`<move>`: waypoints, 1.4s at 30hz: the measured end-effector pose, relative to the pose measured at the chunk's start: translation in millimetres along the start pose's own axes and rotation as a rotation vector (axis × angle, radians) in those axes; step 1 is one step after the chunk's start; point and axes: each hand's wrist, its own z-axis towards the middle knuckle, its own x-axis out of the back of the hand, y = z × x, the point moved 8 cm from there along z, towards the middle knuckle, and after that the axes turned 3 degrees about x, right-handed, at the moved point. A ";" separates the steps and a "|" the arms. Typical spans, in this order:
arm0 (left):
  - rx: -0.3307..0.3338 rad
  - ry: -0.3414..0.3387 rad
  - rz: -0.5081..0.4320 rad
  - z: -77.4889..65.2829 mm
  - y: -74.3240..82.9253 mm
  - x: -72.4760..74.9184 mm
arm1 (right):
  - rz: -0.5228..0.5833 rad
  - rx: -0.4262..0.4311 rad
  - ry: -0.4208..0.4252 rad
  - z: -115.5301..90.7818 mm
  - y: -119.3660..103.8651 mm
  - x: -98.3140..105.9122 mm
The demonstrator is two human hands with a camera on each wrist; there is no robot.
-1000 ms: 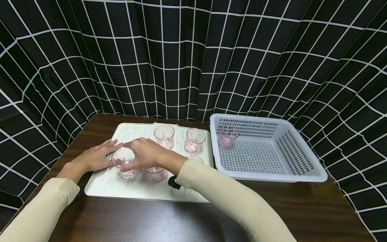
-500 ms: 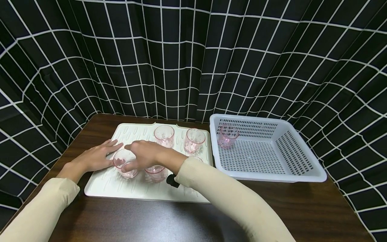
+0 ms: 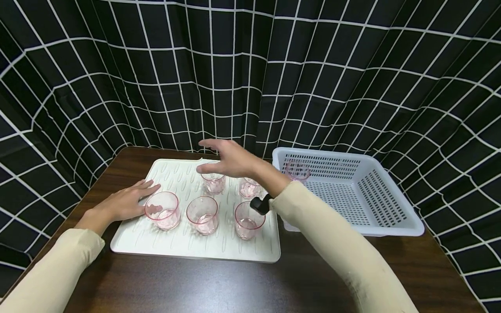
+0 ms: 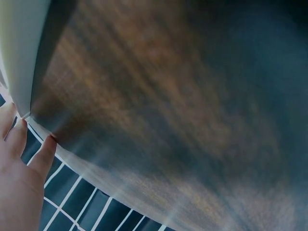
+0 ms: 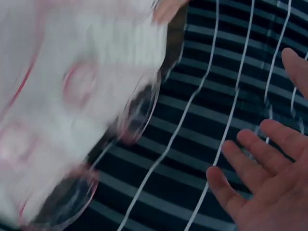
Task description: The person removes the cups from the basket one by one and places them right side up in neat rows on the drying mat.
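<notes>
Pink-rimmed clear glasses stand upright on a white ribbed drying tray [image 3: 184,247]: a front-left glass [image 3: 168,218], a front-middle glass [image 3: 206,222] and a front-right glass [image 3: 245,229], with a back-left glass [image 3: 215,186] and a back-right glass [image 3: 248,189] behind. My left hand [image 3: 119,203] rests with fingers spread on the tray's left edge, its fingertips beside the front-left glass. Raised over the back row, my right hand [image 3: 232,161] holds nothing; its fingers are extended and partly cover the back glasses. The right wrist view shows the same spread right hand [image 5: 269,178].
To the right of the tray stands a pale blue perforated basket [image 3: 336,224] with one pink glass [image 3: 298,168] at its left, partly behind my right arm. A dark wooden table [image 3: 188,287] lies underneath, and a black grid-patterned curtain [image 3: 219,78] surrounds it.
My right hand has let go of the front-left glass, risen and moved right and back, uncovering the front row. The left hand stays where it was.
</notes>
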 end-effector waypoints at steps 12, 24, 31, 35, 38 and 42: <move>-0.003 0.010 0.002 0.7 0.4 0.1 | 0.039 -0.271 0.077 -76.9 126.2 49.8; -0.019 0.020 -0.003 -0.8 2.2 1.7 | 0.064 -0.470 0.039 -135.2 213.1 51.3; -0.023 0.014 -0.001 0.0 2.6 0.3 | 0.113 -0.472 0.026 -145.0 221.5 43.7; -0.013 0.013 -0.003 0.8 0.9 0.2 | 0.139 -0.486 0.053 -146.0 224.4 43.4; -0.004 0.009 -0.007 1.2 0.0 -0.4 | 0.136 -0.493 0.054 -145.6 224.6 44.0; 0.005 0.005 -0.004 0.4 -1.1 0.2 | 0.110 -0.490 0.047 -143.9 222.1 44.7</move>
